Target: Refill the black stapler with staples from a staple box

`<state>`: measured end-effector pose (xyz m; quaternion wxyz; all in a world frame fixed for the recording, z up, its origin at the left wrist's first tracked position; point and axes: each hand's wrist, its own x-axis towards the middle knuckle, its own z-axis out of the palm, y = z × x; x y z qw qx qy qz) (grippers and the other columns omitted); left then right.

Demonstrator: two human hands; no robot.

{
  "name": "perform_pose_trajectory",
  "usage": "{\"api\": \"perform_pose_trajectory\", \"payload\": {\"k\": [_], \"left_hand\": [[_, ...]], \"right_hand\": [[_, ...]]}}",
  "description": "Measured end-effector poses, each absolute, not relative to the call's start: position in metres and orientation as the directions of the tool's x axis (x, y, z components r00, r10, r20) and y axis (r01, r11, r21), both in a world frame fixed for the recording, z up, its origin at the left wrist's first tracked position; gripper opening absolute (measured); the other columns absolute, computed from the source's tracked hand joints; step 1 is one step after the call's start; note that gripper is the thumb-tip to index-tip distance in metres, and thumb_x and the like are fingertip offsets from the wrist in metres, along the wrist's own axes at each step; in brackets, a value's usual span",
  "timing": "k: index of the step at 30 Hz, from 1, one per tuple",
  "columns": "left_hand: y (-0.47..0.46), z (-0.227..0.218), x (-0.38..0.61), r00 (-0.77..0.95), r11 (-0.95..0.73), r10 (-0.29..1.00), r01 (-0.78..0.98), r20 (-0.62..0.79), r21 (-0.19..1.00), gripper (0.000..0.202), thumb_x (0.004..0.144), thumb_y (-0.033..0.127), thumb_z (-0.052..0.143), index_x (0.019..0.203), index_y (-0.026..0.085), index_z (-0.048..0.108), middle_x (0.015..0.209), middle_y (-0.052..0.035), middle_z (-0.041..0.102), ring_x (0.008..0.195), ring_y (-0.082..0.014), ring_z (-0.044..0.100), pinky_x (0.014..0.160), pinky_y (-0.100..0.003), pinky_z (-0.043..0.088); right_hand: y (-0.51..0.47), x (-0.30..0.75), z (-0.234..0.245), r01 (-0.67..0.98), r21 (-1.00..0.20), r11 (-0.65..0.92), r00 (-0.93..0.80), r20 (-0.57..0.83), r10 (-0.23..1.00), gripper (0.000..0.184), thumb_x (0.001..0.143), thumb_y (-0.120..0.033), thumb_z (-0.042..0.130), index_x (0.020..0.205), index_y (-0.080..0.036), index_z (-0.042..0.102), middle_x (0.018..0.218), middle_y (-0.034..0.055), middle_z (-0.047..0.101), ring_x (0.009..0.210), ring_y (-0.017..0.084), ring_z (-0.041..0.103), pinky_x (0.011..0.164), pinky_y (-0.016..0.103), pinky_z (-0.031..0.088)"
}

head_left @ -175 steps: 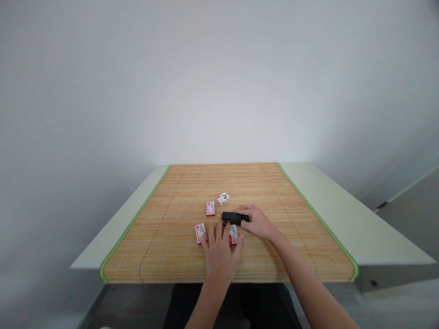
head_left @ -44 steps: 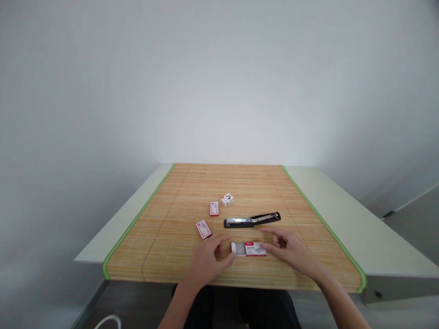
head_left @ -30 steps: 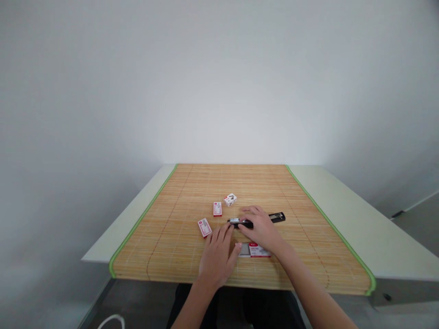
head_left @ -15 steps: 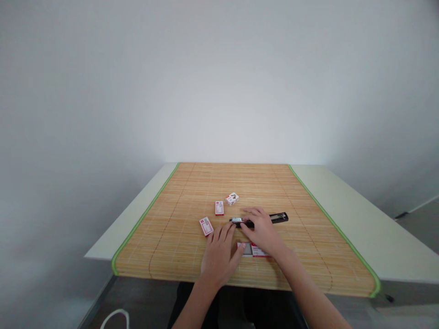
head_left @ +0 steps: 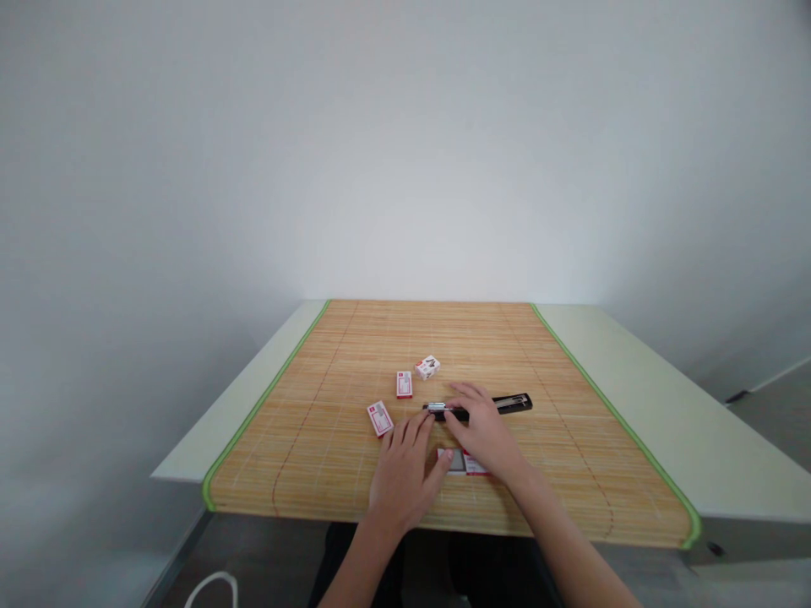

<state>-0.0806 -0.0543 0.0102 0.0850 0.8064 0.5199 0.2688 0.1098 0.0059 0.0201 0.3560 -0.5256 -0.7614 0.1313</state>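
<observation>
A black stapler [head_left: 510, 403] lies swung open and flat on the bamboo mat [head_left: 329, 405], its metal staple channel [head_left: 436, 408] pointing left. My right hand [head_left: 482, 429] rests over the stapler's middle, with fingers on the far side and thumb on the near side of the channel. My left hand [head_left: 405, 470] lies flat on the mat, fingers stretched out, fingertips just short of the channel's left end. An opened red-and-white staple box [head_left: 457, 461] sits between my hands, partly hidden under the right wrist.
Three small red-and-white boxes lie left of the stapler: one [head_left: 380, 418] by my left fingertips, one [head_left: 404, 384] further back, one [head_left: 427, 367] tilted behind it. The mat covers a pale green table [head_left: 634, 397] against a white wall. A white cable [head_left: 209, 585] lies on the floor.
Several seconds ago the stapler was closed under my right hand. Then it lay open while both hands held the staple box; since then both hands moved up to the stapler and have barely shifted.
</observation>
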Motion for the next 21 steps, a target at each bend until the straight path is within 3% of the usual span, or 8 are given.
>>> {"api": "perform_pose_trajectory", "payload": {"k": [5, 10, 13, 21], "left_hand": [[-0.054, 0.009, -0.081, 0.316, -0.450, 0.881, 0.790, 0.352, 0.417, 0.052, 0.103, 0.043, 0.051, 0.152, 0.028, 0.045, 0.154, -0.0073, 0.050, 0.138, -0.0300, 0.045, 0.117, -0.052, 0.037], [-0.054, 0.009, -0.080, 0.315, -0.448, 0.882, 0.793, 0.350, 0.414, 0.052, 0.102, 0.043, 0.052, 0.152, 0.027, 0.046, 0.154, -0.0073, 0.050, 0.138, -0.0300, 0.046, 0.117, -0.053, 0.037], [-0.054, 0.010, -0.080, 0.315, -0.446, 0.882, 0.799, 0.351, 0.404, 0.053, 0.102, 0.042, 0.053, 0.152, 0.027, 0.045, 0.153, -0.0064, 0.051, 0.138, -0.0293, 0.047, 0.117, -0.052, 0.038], [-0.054, 0.010, -0.080, 0.317, -0.451, 0.878, 0.800, 0.359, 0.397, 0.055, 0.099, 0.043, 0.055, 0.151, 0.028, 0.044, 0.153, -0.0068, 0.051, 0.137, -0.0305, 0.049, 0.115, -0.054, 0.039]], "right_hand": [[0.000, 0.108, 0.019, 0.769, -0.464, 0.439, -0.246, 0.419, 0.874, 0.020, 0.089, -0.022, 0.063, 0.103, -0.026, 0.076, 0.143, 0.0075, 0.063, 0.140, 0.032, 0.045, 0.120, 0.059, 0.030], [0.004, 0.112, 0.012, 0.726, -0.552, 0.411, -0.216, 0.384, 0.898, 0.020, 0.088, -0.026, 0.066, 0.104, -0.025, 0.077, 0.144, 0.0074, 0.062, 0.140, 0.032, 0.047, 0.121, 0.062, 0.025], [0.006, 0.112, 0.012, 0.690, -0.610, 0.389, -0.162, 0.394, 0.905, 0.017, 0.089, -0.028, 0.066, 0.100, -0.026, 0.078, 0.142, 0.0075, 0.064, 0.137, 0.031, 0.050, 0.119, 0.059, 0.028], [0.015, 0.098, 0.015, 0.620, -0.669, 0.411, -0.099, 0.453, 0.886, 0.006, 0.088, -0.028, 0.070, 0.088, -0.028, 0.076, 0.122, 0.0046, 0.074, 0.122, 0.029, 0.060, 0.115, 0.057, 0.031]]}}
